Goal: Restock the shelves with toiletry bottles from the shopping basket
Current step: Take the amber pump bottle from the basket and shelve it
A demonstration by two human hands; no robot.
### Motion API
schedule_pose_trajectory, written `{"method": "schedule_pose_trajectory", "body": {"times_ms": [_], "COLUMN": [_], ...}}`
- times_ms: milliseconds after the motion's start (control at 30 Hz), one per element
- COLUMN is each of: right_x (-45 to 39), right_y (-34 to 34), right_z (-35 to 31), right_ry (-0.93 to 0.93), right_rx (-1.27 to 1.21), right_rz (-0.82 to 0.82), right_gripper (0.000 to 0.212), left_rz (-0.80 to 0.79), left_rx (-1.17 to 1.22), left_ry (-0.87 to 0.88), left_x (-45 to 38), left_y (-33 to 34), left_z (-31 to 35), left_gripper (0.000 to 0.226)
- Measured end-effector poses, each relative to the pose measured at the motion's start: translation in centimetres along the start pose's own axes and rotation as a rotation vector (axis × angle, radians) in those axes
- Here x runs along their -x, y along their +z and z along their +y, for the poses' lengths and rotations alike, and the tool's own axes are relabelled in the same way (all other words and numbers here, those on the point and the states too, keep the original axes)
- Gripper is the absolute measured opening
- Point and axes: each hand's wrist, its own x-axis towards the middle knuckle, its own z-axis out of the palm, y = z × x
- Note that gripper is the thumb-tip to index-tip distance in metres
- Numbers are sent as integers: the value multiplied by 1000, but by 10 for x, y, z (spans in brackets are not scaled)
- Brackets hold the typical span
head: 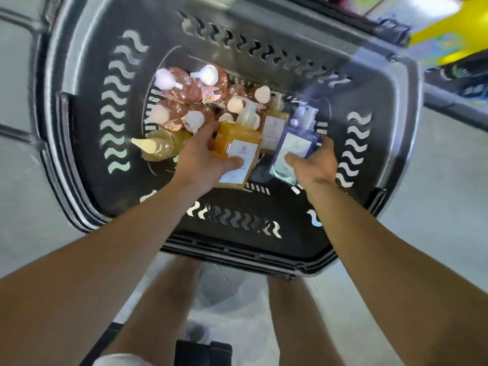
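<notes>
Basket: pink pump bottles at 11 o'clock.
Left hand: grips amber bottle.
Right hand: grips blue bottle.

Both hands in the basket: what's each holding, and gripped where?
Left hand grips the amber pump bottle around its labelled body. Right hand grips the blue pump bottle around its lower body.

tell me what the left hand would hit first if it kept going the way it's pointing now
Probably the second amber pump bottle, standing just beyond the amber bottle that the left hand holds. Depth is unclear from this top-down view.
</notes>
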Motion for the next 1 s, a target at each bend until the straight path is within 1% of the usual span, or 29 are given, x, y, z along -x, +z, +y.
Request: {"method": "schedule_pose_trajectory", "body": {"times_ms": [67,167,200,300,400,500,533,667,800,867,933,1000], "right_x": [36,99,122,191,255,308,325,383,425,442,459,476], "right_y": [-29,-74,-87,-128,-168,-204,-216,-262,-306,-327,-348,-369], "right_z": [-7,-21,-25,-46,-64,-77,-79,-76,-72,-67,-59,-52], "right_ry": [-68,-148,-162,-171,-235,-273,-288,-330,-445,-510,-577,-624], "right_rx": [10,-3,-25,-101,-120,-138,-153,-220,-236,-229,-278,-326], "right_rz": [-7,2,12,10,14,68,81,119,190,214,234,251], "right_gripper": [66,57,58,68,68,65,65,68,72,68,61,59], "left_rz": [-7,-36,-43,-76,-78,-66,-56,-53,-57,-59,-34,6], "left_rx": [-24,-17,7,44,-3,-30,-34,-47,4,25,36,3], "left_ry": [37,79,85,132,193,246,269,415,480,517,555,619], "left_x": [23,66,82,134,189,242,261,332,389,414,447,481], "left_y": [-14,-39,-49,-81,-108,-125,-129,-139,-140,-138,-134,-130], "left_z": [17,50,62,98,134,166,176,213,236,246,258,271], "left_gripper": [64,68,68,69,73,76,76,65,68,67,71,73]}}
